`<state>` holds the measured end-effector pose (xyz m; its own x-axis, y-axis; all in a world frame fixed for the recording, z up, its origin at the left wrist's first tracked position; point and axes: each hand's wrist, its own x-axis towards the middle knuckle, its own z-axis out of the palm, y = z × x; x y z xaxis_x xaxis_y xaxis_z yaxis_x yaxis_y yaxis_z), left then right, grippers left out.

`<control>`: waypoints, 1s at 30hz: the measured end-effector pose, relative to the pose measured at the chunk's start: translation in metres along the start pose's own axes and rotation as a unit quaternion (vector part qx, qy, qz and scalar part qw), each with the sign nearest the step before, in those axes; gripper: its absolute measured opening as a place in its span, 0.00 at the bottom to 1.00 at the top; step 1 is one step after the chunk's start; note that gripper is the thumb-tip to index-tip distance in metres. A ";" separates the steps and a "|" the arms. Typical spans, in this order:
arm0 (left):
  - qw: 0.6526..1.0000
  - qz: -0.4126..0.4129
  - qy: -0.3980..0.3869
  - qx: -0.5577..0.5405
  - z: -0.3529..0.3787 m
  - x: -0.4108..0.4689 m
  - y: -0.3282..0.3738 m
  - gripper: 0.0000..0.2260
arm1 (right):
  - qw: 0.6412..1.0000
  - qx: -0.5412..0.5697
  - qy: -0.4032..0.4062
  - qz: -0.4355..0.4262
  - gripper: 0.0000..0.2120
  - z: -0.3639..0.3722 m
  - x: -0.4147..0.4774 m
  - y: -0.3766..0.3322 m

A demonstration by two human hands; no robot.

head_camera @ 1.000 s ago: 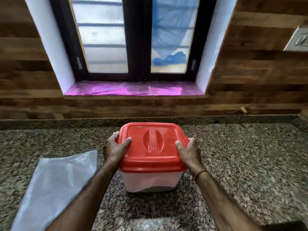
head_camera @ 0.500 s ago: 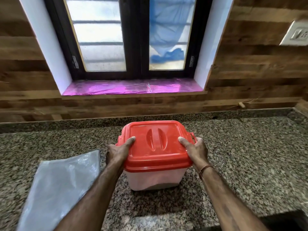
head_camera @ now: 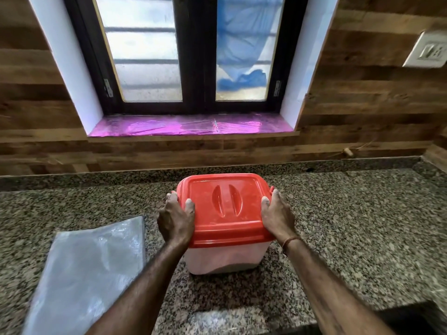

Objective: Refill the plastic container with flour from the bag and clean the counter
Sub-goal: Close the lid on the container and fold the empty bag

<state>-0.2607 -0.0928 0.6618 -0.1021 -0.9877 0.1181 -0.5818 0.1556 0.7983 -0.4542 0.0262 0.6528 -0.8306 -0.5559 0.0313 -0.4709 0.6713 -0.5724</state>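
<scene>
A translucent plastic container (head_camera: 225, 258) with a red lid (head_camera: 225, 209) stands on the speckled granite counter (head_camera: 350, 226), in the middle of the view. My left hand (head_camera: 175, 220) grips the lid's left edge, thumb on top. On the right edge, my right hand (head_camera: 277, 217) holds the lid the same way, with flour dust on the fingertips. An empty, flat grey plastic bag (head_camera: 89, 269) lies on the counter to the left of the container, apart from it.
A low granite upstand and a wood-panelled wall run behind the counter. Above them is a window with a pink foil-covered sill (head_camera: 191, 125). A white switch plate (head_camera: 429, 53) is on the wall at the upper right. The counter's front edge is at bottom right.
The container has moved slightly right and away from me with both hands on it. My thumbs have shifted along the lid's edges.
</scene>
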 end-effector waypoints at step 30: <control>0.979 -0.092 -0.064 -0.173 0.098 0.200 0.031 0.14 | 0.961 0.265 -0.046 0.060 0.23 0.046 0.223 -0.045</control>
<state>-0.3780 -0.2839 0.6521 -0.1355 -0.9854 -0.1033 -0.2944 -0.0595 0.9538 -0.6048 -0.1506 0.6476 -0.8281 -0.5478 -0.1191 -0.1361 0.4027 -0.9052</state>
